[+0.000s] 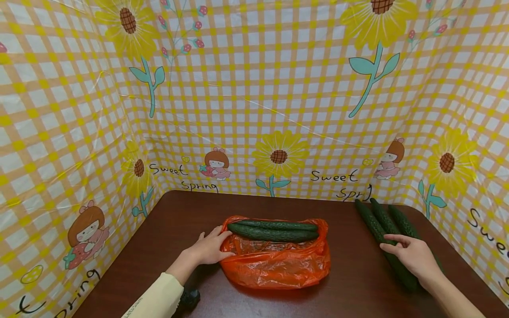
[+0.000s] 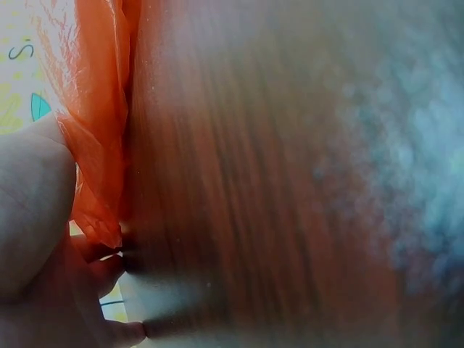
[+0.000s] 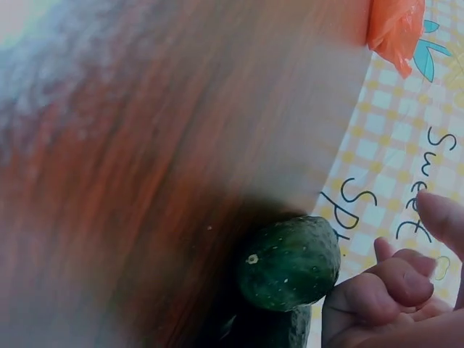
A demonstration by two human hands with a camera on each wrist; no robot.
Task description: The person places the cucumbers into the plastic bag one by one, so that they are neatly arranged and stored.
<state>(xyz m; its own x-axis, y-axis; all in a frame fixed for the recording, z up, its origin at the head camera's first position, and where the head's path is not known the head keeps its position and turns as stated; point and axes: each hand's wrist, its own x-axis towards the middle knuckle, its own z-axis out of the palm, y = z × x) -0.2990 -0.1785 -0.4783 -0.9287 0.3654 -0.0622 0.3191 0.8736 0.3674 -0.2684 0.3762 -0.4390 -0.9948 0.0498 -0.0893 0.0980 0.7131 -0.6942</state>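
An orange-red plastic bag [image 1: 274, 269] lies on the dark wooden table with its mouth open. Inside it, two long green cucumbers [image 1: 274, 232] lie side by side near the far rim. My left hand [image 1: 208, 247] rests at the bag's left end, fingers spread and thumb and index fingertip at the rim. To the right, three more cucumbers [image 1: 371, 221] lie lengthwise, close together. Over them hovers my right hand [image 1: 411, 256], index finger and thumb extended and apart, partly covering them. The right wrist view shows a rounded cucumber end [image 3: 290, 264] beside the fingers.
A small black object [image 1: 190, 299] sits near my left sleeve, partly hidden by it. Checked cloth [image 1: 278, 106] with sunflowers walls in the table [image 1: 342, 291] at the back and both sides.
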